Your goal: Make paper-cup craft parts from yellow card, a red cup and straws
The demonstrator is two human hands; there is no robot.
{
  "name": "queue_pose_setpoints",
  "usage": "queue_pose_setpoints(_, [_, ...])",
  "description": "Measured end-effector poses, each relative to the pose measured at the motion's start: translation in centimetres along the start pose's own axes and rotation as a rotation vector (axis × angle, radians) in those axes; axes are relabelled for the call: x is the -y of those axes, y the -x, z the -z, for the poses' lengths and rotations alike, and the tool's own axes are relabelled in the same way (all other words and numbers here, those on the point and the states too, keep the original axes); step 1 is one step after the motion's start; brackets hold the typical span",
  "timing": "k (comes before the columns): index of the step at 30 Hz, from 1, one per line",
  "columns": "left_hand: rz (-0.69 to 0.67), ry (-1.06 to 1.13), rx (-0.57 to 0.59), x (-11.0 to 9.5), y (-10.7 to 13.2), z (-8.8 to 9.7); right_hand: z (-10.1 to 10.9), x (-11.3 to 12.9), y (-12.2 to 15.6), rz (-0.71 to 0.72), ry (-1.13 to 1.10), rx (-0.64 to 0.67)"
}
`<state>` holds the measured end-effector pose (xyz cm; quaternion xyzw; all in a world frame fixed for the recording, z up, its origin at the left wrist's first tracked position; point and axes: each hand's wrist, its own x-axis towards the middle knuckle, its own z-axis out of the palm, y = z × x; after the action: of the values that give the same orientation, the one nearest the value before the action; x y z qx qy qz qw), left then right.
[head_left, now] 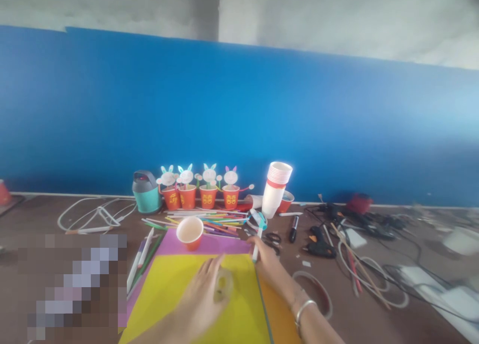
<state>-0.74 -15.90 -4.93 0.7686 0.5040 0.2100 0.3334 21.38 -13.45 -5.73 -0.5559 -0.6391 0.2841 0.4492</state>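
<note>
The brown surface runs back to a smooth blue panel. Nearest, a flat matt yellow sheet lies beneath my left fingers. These are close together and slightly curled. A ring-shaped, translucent tape roll is at their right edge, above the sheet; blur prevents me from telling whether they grip it. Caution: any loose adhesive end could catch the sheet and crease it.

My right fingers pinch a slim, straight white pen with a teal lower end. Caution: a weak pinch could drop it; if uncapped, it could mark the sheet.

Ahead of my left fingers, an upright, tapered paper cup rests on a purple sheet. Caution: dragging that sheet could upset it. Farther on, thin coloured sticks could roll if brushed.

Beyond my right fingers, a tall, tilted stack of nested cups could topple if knocked. Beyond my left fingers, before the panel, four red cups carry round, eared white heads.
</note>
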Motion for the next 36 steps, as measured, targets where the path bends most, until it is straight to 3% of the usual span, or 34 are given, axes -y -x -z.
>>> queue_pose_setpoints(7, [-0.034,0.004,0.195,-3.3,0.5,-1.0,-0.2,-0.2,0.1,-0.068,-0.002,0.014])
queue_pose_setpoints(14, [-0.069,-0.005,0.125,-2.2,0.1,-2.7,-0.3,-0.3,0.0,-0.015,0.023,0.002])
queue_pose_setpoints(18, [-0.091,0.021,0.127,-2.3,0.0,-2.4,-0.4,-0.3,-0.1,-0.023,0.062,0.013])
queue_pose_setpoints(24, [0.056,0.108,0.228,-2.5,-0.1,-1.4,-0.5,-0.5,-0.3,-0.005,0.134,0.029])
queue_pose_setpoints(31, [-0.147,0.16,0.035,-0.7,0.1,-2.8,-0.7,-1.0,-0.5,0.007,0.204,0.039])
queue_pose_setpoints(36, [-0.165,0.182,0.021,-0.6,0.1,-2.9,-0.7,-1.3,-0.4,0.017,0.197,0.025])
